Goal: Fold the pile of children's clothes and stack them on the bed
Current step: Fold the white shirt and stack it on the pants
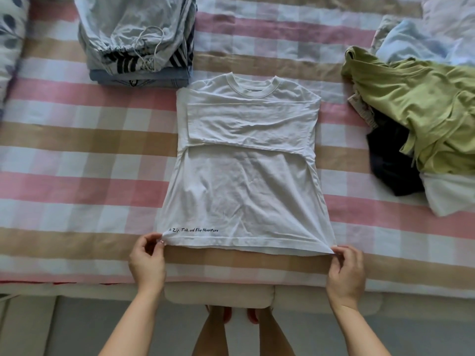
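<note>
A white T-shirt (pixel 246 176) is laid flat in the middle of the bed (pixel 77 155), collar away from the person, both sleeves folded across the chest in a band. A line of small dark print is seen near the hem on the left side. The hem lies at the near edge, and its two corners are held: the left corner is pinched between thumb and fingers (pixel 157 238) of the left hand (pixel 147 260), the right corner is pinched by the fingers (pixel 338 253) of the right hand (pixel 345 273). The hem is drawn taut between the two hands; the rest of the shirt lies beyond the fingers. A stack of folded clothes (pixel 138 42), pale blue on top with a white drawstring, is placed at the far left, just beside the shirt's left shoulder. A loose heap of unfolded clothes (pixel 416 119), green, dark and white, is seen at the right, apart from the shirt.
</note>
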The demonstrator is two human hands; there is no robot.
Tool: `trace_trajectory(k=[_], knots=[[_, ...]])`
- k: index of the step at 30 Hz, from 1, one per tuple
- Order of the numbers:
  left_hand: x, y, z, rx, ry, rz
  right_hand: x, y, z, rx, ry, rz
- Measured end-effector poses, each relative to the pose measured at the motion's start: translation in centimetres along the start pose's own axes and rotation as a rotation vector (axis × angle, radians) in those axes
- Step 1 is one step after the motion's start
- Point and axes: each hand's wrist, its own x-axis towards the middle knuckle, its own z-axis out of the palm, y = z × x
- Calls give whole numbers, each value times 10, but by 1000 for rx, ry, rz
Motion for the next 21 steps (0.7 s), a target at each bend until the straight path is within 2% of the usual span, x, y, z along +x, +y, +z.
trace_trajectory(k=[3,6,9,12,14,16,18,19,21], knots=[[4,3,-3,20,-20,-23,3,2,-1,13,-51,5],[9,13,-1,-22,-14,-15,9,-8,1,128,-49,67],[18,20,3,41,-87,3,21,-16,5,133,-94,133],[28,26,5,67,-176,-5,34,-19,5,159,-232,228],[34,34,3,-73,-277,-22,42,-22,0,284,-370,192],[41,39,0,-99,-375,6,51,-22,-7,394,-478,165],[48,40,-5,56,-408,153,56,-21,-12,378,-509,113],[51,40,-8,176,-373,302,58,-18,-15,300,-482,36],[54,39,-14,356,-316,661,60,-13,-21,60,-394,-233]])
